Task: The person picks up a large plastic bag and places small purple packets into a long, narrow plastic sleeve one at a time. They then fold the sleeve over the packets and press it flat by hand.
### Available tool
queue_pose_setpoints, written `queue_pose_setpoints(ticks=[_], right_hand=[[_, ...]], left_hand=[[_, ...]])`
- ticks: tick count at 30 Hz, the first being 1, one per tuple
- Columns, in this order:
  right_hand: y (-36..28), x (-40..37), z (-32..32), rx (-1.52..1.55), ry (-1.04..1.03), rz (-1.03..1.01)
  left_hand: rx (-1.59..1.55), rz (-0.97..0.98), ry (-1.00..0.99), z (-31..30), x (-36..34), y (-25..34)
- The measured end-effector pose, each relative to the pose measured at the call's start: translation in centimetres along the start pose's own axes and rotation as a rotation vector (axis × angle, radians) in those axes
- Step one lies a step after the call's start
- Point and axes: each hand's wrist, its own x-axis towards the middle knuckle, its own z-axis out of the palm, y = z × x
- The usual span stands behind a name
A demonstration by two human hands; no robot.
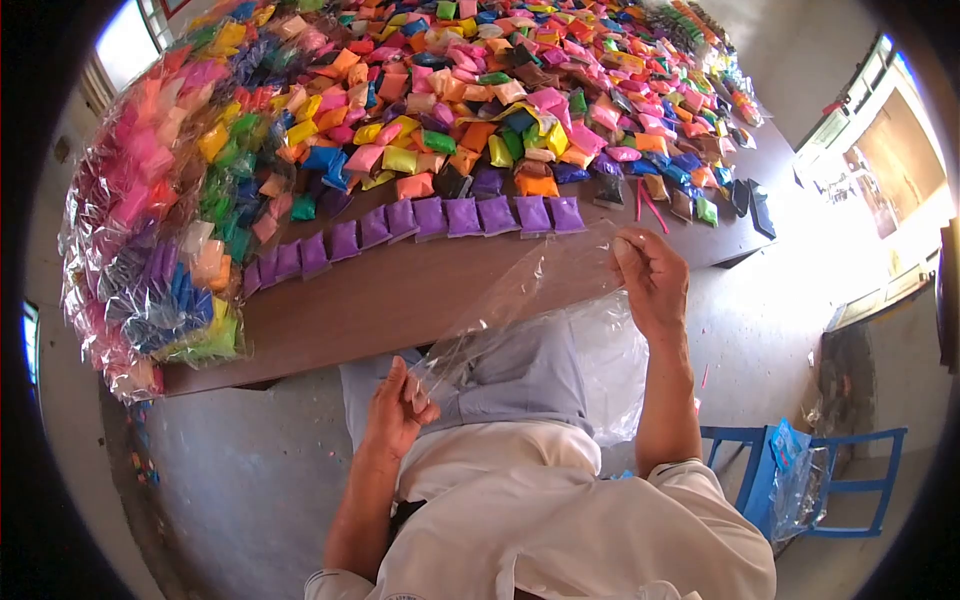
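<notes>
A clear plastic bag (pixel 515 290) is stretched at a slant between my two hands, above my lap and the table's front edge. My left hand (pixel 398 408) pinches its lower left end. Higher up, my right hand (pixel 652 275) grips the other end between thumb and fingers. The bag looks flat, with nothing inside. Just beyond it, a row of small purple packets (pixel 462 217) lies along the table, curving toward the left.
A large heap of small coloured packets (pixel 450 100) covers the brown table (pixel 400 290). Clear bags of packets (pixel 140 220) are stacked at the left. Pink strips (pixel 653 207) and a dark object (pixel 762 208) lie at the right. A blue chair (pixel 760 480) holding plastic bags stands behind my right arm.
</notes>
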Motion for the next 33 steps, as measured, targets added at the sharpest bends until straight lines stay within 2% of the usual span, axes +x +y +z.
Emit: queue_pose_setpoints(ticks=[1,3,7,10,13,18,22,25,33], right_hand=[[0.1,0.1,-0.2,0.050,-0.031,0.019],[0.4,0.2,-0.7,0.150,-0.093,0.058],[-0.2,0.0,-1.0,0.189,-0.027,0.270],[-0.7,0.1,-1.0,0.162,0.024,0.295],[-1.0,0.2,-0.9,0.105,0.030,0.288],[-1.0,-0.1,-1.2,0.151,-0.080,0.342],[-0.8,-0.5,-0.9,0.147,-0.085,0.417],[-0.3,-0.7,-0.8,0.135,-0.068,0.420],[0.8,-0.9,-0.6,0.032,-0.032,0.428]], left_hand=[[-0.020,-0.007,-0.087,-0.6,0.1,0.0],[-0.042,0.025,0.032,-0.6,0.1,-0.3],[0.049,0.056,0.201,1.0,-0.6,0.1],[0.164,0.104,0.132,0.4,-0.4,-0.3],[0.239,0.204,-0.025,-0.6,-0.3,-0.3],[0.316,0.264,0.014,-0.5,-0.7,0.5],[0.360,0.307,0.093,0.0,-0.7,0.6],[0.431,0.344,0.054,0.6,-0.9,1.0],[0.384,0.370,-0.059,0.2,-1.0,0.6]])
